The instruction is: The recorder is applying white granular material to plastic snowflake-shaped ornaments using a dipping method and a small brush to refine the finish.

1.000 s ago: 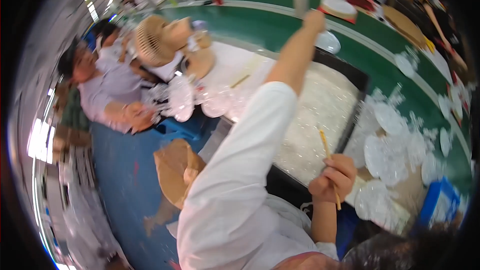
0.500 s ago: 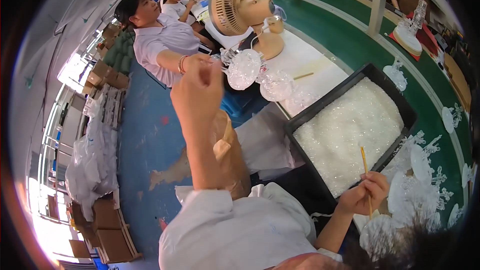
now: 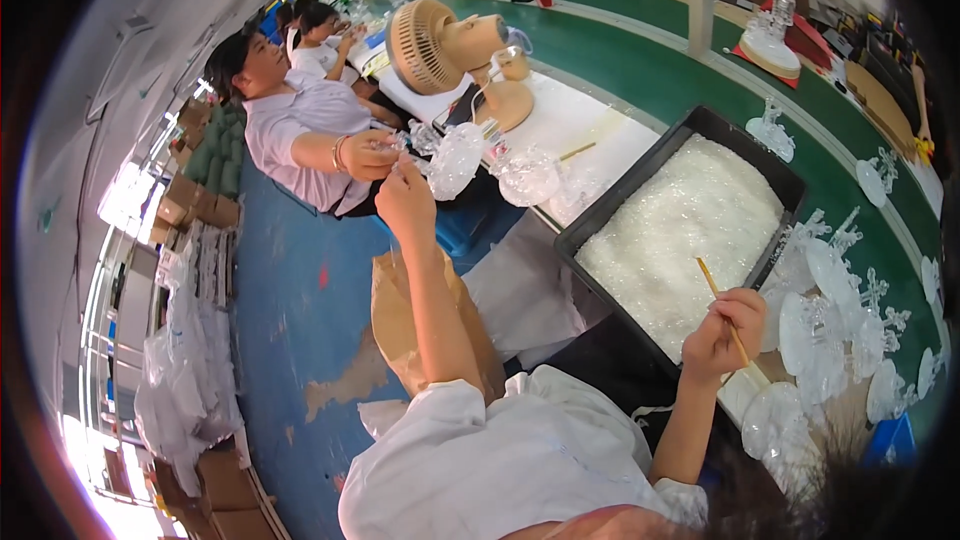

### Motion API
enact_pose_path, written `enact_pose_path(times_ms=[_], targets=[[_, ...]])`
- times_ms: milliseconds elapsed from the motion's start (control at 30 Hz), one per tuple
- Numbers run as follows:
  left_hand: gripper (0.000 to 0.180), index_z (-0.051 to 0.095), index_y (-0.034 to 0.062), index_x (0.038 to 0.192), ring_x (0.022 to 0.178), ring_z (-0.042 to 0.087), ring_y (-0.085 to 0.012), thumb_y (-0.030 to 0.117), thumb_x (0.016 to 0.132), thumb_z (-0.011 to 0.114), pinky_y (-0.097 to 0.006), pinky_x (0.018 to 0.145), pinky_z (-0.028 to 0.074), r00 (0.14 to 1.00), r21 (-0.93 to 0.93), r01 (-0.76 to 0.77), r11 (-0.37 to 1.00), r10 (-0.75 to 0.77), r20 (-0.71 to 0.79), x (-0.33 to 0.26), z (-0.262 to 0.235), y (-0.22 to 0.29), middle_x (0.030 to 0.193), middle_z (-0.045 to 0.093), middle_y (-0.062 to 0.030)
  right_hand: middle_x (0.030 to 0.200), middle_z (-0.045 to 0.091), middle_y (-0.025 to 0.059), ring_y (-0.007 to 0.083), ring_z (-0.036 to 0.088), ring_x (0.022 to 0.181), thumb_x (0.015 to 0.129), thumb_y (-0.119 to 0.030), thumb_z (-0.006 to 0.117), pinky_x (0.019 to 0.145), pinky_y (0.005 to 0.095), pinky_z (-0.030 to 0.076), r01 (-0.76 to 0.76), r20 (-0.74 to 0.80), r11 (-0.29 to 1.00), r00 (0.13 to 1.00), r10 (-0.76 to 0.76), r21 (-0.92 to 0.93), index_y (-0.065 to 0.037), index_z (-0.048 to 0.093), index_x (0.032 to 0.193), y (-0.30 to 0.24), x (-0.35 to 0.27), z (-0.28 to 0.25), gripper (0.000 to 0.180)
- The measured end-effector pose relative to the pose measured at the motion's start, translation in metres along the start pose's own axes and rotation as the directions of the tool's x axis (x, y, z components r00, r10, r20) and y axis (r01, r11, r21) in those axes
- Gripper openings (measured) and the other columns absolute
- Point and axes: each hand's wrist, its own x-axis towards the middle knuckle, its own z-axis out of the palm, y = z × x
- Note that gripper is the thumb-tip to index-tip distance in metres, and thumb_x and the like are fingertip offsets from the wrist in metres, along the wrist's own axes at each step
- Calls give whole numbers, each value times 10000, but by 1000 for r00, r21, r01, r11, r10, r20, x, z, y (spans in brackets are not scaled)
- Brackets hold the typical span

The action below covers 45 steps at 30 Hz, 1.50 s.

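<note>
- Two hands are at work, and my right hand (image 3: 722, 332), the nearer one, is curled nearly shut, thumb and fingers pinching a thin yellow-brown wooden stick (image 3: 720, 300) that slants up over the shallow black rectangular tray (image 3: 690, 130) of small clear glittering beads (image 3: 680, 230).
- That stick could slip or snap, I judge, because I pinch it low on its length with the long end free; a knock against the tray's near wall could scatter beads.
- Just to the right, clear round plastic discs and snowflake-shaped ornaments (image 3: 835, 325) crowd the green workbench (image 3: 650, 70); my right elbow could sweep them off if I turn carelessly.
- My left hand (image 3: 405, 202) is raised out over the blue floor (image 3: 290, 320), fingers drawn together; I cannot tell what they hold, if anything, since it is too small to see.
- Farther off, a seated co-worker's hand (image 3: 368, 153) sits just beyond my left one, near some clear crumpled plastic bags (image 3: 455, 160); our hands could bump.
- Beyond stands a beige desk fan (image 3: 430, 45).
</note>
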Motion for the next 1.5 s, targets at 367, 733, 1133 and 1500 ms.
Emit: enact_pose_path(times_ms=[367,733,1133,1500], targets=[[431,589,-27,679,446,433,-248,246,1001,502,-366,475,344,981,-259,-172,950,188,38,-40,-33,43,523,492,-138,788,590,150,238,561,683,736,48,508,609,300,454,-48,-2,999,999,48,-7,-2,547,791,6,4,-2,83],[203,651,-13,974,650,554,-272,65,794,703,-397,652,445,464,-260,-870,419,873,-147,-55,5,187,694,542,-92,870,552,153,182,543,656,789,33,487,599,270,468,-38,-121,999,992,42,37,-12,513,831,7,-6,-9,67],[169,619,-78,975,604,523,-293,42,856,633,-382,552,436,473,-547,-785,291,851,-227,-110,51,205,693,549,-125,984,535,184,255,617,674,881,-36,559,573,321,543,-7,-69,993,998,15,115,-14,512,963,8,6,-13,97],[312,633,-90,1022,638,560,-281,211,974,568,-393,593,451,434,-621,-764,172,851,-298,-117,40,191,813,628,-137,995,575,163,265,668,700,832,29,596,584,318,573,-172,213,980,966,147,103,-47,525,1035,-3,10,-18,228]])
